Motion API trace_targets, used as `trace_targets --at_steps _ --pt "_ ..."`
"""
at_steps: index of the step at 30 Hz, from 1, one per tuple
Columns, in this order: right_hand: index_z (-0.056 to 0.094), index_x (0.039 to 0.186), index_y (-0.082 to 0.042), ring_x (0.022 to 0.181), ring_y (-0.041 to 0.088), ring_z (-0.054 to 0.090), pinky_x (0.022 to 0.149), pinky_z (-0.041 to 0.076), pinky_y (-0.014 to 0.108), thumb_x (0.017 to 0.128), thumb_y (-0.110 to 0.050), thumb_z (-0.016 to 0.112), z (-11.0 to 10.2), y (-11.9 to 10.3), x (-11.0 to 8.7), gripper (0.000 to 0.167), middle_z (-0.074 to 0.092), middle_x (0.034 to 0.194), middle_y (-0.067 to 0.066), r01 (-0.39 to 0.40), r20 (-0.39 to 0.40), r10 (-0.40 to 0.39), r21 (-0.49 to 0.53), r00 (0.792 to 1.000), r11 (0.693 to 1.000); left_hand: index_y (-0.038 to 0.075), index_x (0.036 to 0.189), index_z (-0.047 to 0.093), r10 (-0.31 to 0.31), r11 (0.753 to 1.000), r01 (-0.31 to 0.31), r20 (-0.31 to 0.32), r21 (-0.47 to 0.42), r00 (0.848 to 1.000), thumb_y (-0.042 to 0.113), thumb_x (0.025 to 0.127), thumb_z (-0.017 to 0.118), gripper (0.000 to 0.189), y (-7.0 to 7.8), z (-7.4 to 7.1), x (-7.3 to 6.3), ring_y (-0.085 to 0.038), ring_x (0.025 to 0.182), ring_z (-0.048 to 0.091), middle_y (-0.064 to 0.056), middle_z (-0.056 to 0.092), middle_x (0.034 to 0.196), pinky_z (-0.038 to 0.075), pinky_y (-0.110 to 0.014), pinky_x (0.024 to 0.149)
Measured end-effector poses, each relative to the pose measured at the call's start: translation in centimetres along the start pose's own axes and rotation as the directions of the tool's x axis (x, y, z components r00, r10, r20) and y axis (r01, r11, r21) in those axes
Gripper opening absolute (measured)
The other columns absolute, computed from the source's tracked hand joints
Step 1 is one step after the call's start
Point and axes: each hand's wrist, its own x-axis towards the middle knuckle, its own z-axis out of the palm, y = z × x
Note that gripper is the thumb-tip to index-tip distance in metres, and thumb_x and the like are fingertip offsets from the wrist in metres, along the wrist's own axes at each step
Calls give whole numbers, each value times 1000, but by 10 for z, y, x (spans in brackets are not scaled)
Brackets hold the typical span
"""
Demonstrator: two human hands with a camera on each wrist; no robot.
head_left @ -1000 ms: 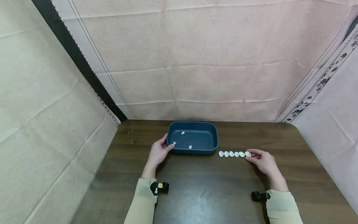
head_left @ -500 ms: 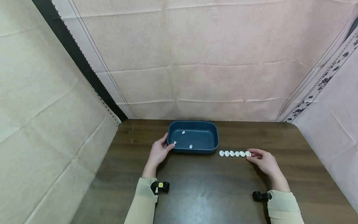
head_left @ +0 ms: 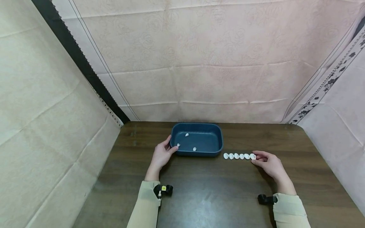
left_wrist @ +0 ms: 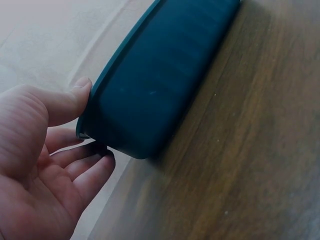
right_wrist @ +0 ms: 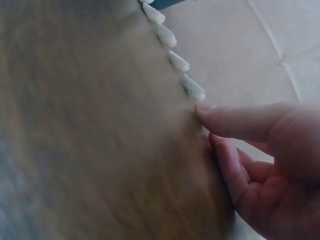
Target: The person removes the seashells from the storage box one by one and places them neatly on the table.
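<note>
A blue rectangular dish [head_left: 199, 141] sits near the table's back edge, three small white seashells [head_left: 194, 149] lying inside it. My left hand [head_left: 161, 156] grips the dish's left end; in the left wrist view the thumb [left_wrist: 70, 105] lies at its rim and the other fingers curl by the outer wall. Right of the dish, several white seashells [head_left: 236, 156] stand in a straight row on the table. My right hand [head_left: 268, 164] pinches the rightmost seashell [head_left: 252, 156] between thumb and finger. In the right wrist view the thumb [right_wrist: 235, 120] hides that shell; ribbed neighbours [right_wrist: 193, 87] show beyond it.
The brown wooden table [head_left: 205, 190] ends at a pale hanging cloth [head_left: 199, 79] behind the dish. More cloth hangs at the left [head_left: 57, 126] and right sides. Black cameras [head_left: 163, 190] are strapped on both wrists over light sleeves.
Both hands keep their holds on the dish and the end seashell. The whole head view has shifted very slightly; nothing else visibly differs.
</note>
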Motion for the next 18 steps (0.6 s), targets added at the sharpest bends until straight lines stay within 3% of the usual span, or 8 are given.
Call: trace_targets --at_steps 10,18 --pt "67 139 2 95 20 65 74 51 21 93 -19 86 -2 4 -2 54 72 112 14 -27 27 26 43 999 999 11 164 44 -10 1000 10 -6 12 1000 19 103 76 69 0 0 -1 -33 147 50 -16 43 166 45 -46 116" --pt "62 145 2 96 10 67 77 54 19 97 -26 83 -10 7 -4 60 70 123 20 -33 59 26 121 998 992 10 163 44 -1 1000 1 -10 27 1000 18 102 76 69 2 0 -1 -34 146 51 -16 43 166 45 -47 115"
